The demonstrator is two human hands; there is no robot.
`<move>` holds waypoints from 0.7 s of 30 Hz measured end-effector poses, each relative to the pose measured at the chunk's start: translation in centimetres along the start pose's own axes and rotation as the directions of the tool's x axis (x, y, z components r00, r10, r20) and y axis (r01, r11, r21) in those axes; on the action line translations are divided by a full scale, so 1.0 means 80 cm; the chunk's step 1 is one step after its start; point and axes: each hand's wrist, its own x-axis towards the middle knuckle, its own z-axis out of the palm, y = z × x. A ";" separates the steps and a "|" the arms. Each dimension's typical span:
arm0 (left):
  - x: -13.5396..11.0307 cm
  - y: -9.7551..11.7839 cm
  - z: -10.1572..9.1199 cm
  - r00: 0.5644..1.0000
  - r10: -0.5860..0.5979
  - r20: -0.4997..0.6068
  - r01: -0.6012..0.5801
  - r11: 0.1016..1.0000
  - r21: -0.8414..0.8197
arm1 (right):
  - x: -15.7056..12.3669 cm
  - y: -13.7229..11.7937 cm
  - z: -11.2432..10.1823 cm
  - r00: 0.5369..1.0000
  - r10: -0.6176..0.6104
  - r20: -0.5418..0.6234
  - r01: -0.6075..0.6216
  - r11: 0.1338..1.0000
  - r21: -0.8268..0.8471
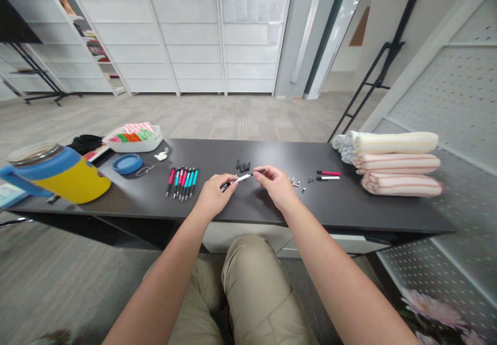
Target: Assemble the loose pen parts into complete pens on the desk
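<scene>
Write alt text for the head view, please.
The left hand and right hand hold a white pen over a dark table, with a row of pink and teal pens to the left, small pen parts to the right, and rolled towels beyond them.

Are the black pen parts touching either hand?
No, the black pen parts lie on the table, apart from the left hand and right hand.

We are seeing a white-and-black pen (243, 178), pink-and-teal pens (183, 183), a yellow-and-blue tumbler (66, 176), and pink-striped towels (398, 163) on a charcoal tabletop (295, 153).
</scene>
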 end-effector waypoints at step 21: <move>0.002 -0.005 0.000 0.997 -0.027 -0.067 0.012 0.977 -0.213 | -0.006 0.000 0.000 0.997 -0.029 0.065 0.050 0.936 -0.349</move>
